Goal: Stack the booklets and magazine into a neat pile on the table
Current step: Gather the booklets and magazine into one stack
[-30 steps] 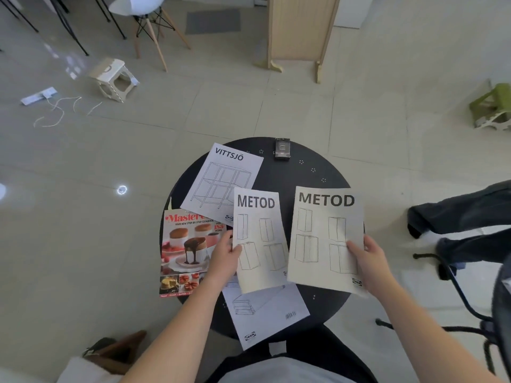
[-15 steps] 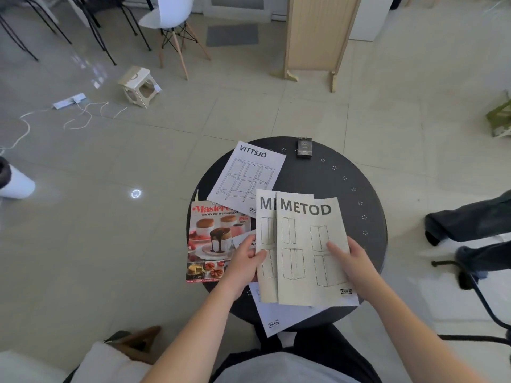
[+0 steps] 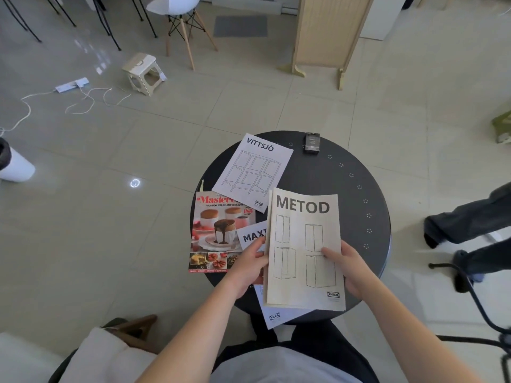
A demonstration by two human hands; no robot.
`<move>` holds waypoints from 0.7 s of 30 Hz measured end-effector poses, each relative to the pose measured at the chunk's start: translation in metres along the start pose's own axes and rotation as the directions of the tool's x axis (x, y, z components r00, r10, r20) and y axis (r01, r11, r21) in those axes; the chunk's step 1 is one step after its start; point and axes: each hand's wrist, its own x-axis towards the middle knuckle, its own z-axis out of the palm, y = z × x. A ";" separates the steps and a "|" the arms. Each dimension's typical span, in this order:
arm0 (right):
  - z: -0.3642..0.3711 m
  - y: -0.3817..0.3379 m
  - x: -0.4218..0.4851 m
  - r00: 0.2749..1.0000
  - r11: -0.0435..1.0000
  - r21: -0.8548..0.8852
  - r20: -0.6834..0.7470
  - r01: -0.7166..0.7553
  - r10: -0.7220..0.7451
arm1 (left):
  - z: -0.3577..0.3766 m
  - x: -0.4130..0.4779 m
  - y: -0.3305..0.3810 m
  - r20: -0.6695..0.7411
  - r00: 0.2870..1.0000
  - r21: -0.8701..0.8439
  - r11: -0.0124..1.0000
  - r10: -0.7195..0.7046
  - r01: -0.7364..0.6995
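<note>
Two METOD booklets (image 3: 301,244) now lie one on top of the other above the near part of the round black table (image 3: 331,183). My left hand (image 3: 249,265) grips their left edge and my right hand (image 3: 345,268) grips the right side. Beneath them a white MAX booklet (image 3: 250,236) pokes out to the left and toward me. A cooking magazine (image 3: 215,233) lies at the table's left edge. The VITTSJÖ booklet (image 3: 253,171) rests at the far left, overlapping the magazine's top.
A small black box (image 3: 312,143) sits at the table's far edge. Someone's legs (image 3: 470,217) and a black chair base (image 3: 475,294) are at the right. A white stool (image 3: 143,73), cable, chairs and a wooden screen (image 3: 329,31) stand on the tiled floor beyond.
My right hand slid the larger METOD booklet leftward over the smaller one held by my left hand; the two now overlap fully as one pile.
</note>
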 end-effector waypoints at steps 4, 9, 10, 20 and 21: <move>-0.001 -0.004 -0.001 0.993 0.995 -0.067 -0.079 0.078 -0.083 | 0.000 0.003 0.001 -0.028 0.998 -0.040 0.998 -0.054 0.053; -0.011 -0.008 -0.003 0.985 0.994 -0.056 -0.136 0.099 -0.106 | -0.004 0.020 -0.012 -0.256 0.958 -0.044 0.992 -0.128 0.121; -0.014 -0.008 -0.003 0.984 0.994 -0.052 -0.144 0.098 -0.105 | -0.005 0.024 -0.016 -0.325 0.935 -0.014 0.990 -0.140 0.143; -0.041 -0.002 -0.003 0.983 0.995 0.069 -0.175 0.069 -0.056 | 0.001 0.048 -0.037 -0.578 0.810 0.245 0.926 -0.097 0.286; -0.044 -0.002 -0.003 0.984 0.995 0.075 -0.169 0.064 -0.050 | 0.002 0.050 -0.037 -0.606 0.786 0.255 0.907 -0.119 0.334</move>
